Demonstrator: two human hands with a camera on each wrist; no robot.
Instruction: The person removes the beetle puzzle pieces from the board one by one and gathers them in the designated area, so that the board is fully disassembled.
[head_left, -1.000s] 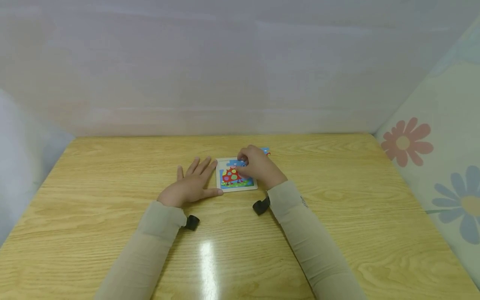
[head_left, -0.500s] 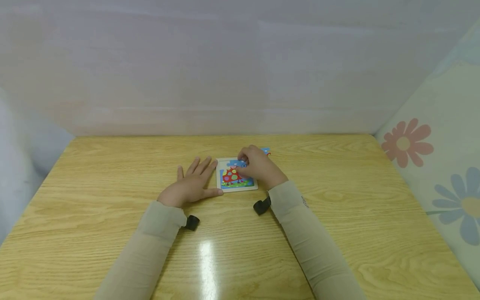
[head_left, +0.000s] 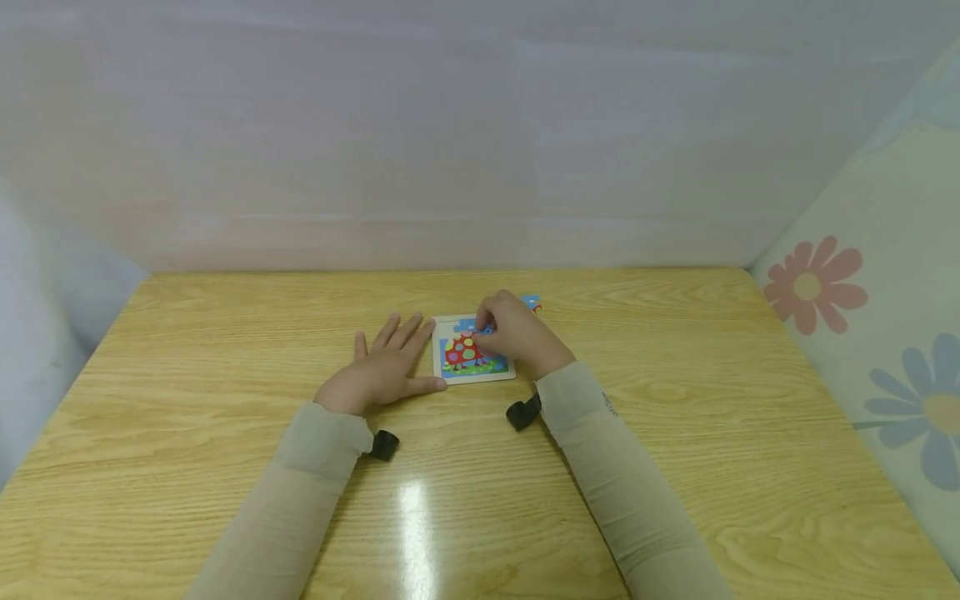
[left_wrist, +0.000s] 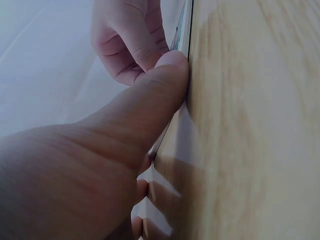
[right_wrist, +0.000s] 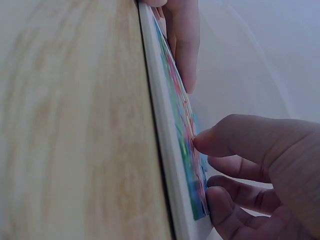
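Left hand (head_left: 378,372): fingers spread, thumb touching the near-left corner of a square, pale-framed jigsaw board (head_left: 480,381). Flat blue jigsaw piece (head_left: 466,325): at the board's far side, long axis partly covered, pinched by the nearer right hand (head_left: 519,335), which stands to its right. Loose blue-and-red jigsaw piece (head_left: 533,302): on the wooden counter (head_left: 637,367), just beyond that hand.
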